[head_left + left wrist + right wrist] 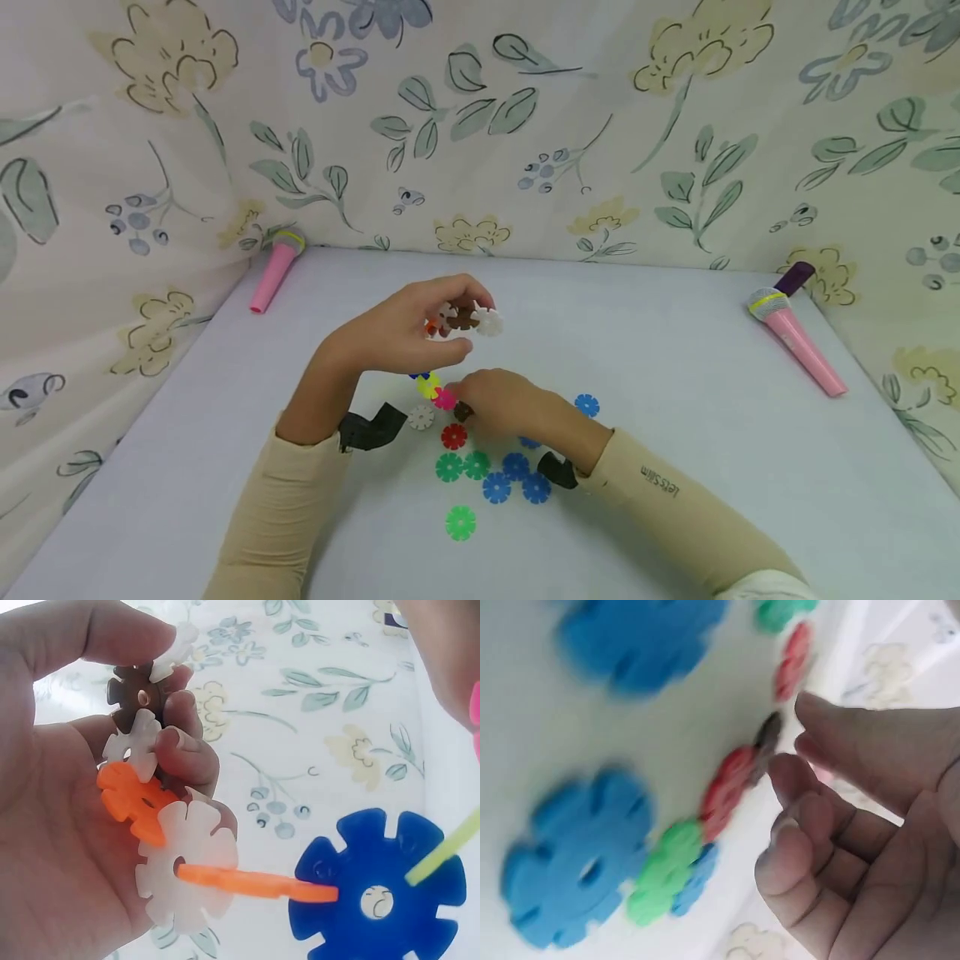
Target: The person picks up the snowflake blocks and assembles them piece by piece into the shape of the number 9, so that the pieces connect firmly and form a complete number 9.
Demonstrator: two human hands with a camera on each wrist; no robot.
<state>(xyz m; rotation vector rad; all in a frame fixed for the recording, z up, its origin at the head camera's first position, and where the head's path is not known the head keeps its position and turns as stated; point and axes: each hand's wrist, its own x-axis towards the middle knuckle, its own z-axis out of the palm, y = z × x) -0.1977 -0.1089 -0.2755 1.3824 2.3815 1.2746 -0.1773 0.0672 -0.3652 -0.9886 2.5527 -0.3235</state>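
Note:
My left hand (420, 325) is raised over the table, thumb and fingers curled around a chain of notched plastic discs. In the left wrist view, the chain has a brown disc (139, 694), an orange disc (131, 799), a white disc (187, 862) and a blue disc (375, 892) linked together. A yellow disc (429, 385) and a pink disc (444, 398) hang lower down. My right hand (504, 404) is low beside the pink disc, its fingers loosely bent. Thumb and index finger stand apart there, with a loose brown disc (766, 742) close to the fingertips.
Loose discs lie on the white table: a red one (453, 436), green ones (461, 523), several blue ones (497, 487) and a white one (421, 417). Pink toy microphones stand out at the left (276, 275) and right (802, 346). Floral cloth (480, 167) hangs behind.

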